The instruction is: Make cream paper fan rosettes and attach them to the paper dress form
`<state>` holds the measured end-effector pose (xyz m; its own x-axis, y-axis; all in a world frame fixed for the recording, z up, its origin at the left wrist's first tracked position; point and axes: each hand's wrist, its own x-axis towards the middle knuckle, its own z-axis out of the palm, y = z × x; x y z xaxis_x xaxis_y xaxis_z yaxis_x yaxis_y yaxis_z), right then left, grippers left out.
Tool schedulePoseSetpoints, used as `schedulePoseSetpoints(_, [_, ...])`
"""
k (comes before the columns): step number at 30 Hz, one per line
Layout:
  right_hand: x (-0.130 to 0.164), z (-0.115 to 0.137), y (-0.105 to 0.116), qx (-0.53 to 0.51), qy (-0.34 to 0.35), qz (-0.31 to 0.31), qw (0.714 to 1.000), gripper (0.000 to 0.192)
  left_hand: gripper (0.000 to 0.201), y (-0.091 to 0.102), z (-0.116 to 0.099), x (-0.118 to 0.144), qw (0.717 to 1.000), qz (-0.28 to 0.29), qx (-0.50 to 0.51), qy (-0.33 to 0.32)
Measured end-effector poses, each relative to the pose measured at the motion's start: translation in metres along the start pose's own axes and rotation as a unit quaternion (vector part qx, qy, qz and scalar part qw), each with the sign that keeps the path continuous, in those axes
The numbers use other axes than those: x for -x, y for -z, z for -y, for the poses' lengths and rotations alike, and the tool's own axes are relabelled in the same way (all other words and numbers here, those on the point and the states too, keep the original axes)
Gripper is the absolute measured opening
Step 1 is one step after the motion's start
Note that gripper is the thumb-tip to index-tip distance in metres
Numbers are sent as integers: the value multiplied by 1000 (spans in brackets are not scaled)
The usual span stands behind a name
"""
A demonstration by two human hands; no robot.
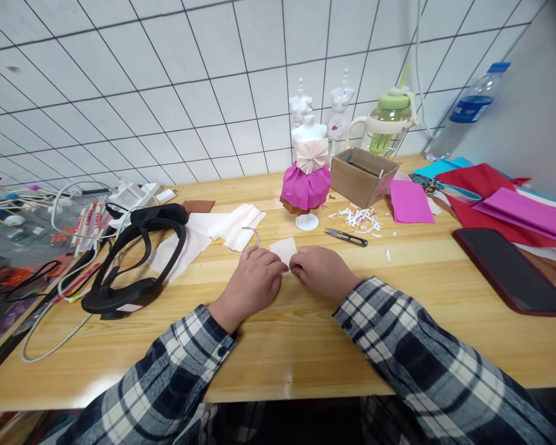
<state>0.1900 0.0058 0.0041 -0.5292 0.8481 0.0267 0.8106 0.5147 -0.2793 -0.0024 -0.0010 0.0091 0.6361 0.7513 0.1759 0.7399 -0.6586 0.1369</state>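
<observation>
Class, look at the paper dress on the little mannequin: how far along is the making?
Done: the mannequin already wears a pink skirt and a pale fan bodice; snippets lie beside the scissors. In hand: the left hand and right hand pinch a small white paper piece. Left: that piece is not yet on the dress.

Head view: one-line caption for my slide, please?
Left hand and right hand pinch a small white paper square on the wooden table, before a magenta paper dress mannequin.
</observation>
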Motion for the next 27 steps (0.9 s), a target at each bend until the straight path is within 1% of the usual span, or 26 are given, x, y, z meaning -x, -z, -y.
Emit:
schedulePoseSetpoints(3, [0,1,-2,5,-6,-9,1000,24,17,-4,-3,0,1000,-7,1,28])
schedulePoseSetpoints(5, [0,2,-3,6,-3,-15,1000,26,19,-6,-4,0,999,-3,-8,41])
schedulePoseSetpoints(8, [0,2,-5,-11,-11,-20,1000,21,21,-7,-3,0,999,-9,-20,44])
schedulePoseSetpoints(11, [0,2,-5,-23,-21,-12,999,18,20,-6,-2,1,999,-18,-20,43])
schedulePoseSetpoints(14, [0,2,-4,-11,-11,-2,1000,23,19,-7,-1,1,999,-15,-15,43])
schedulePoseSetpoints(19, [0,3,-4,5,1,-16,1000,27,17,-13,0,1,998,-21,5,59])
schedulePoseSetpoints(23, [0,3,-4,14,3,-10,1000,25,22,-13,2,-1,999,-19,3,45])
schedulePoseSetpoints(27, [0,1,-3,12,-1,-15,1000,22,23,-11,5,-3,1000,2,18,17])
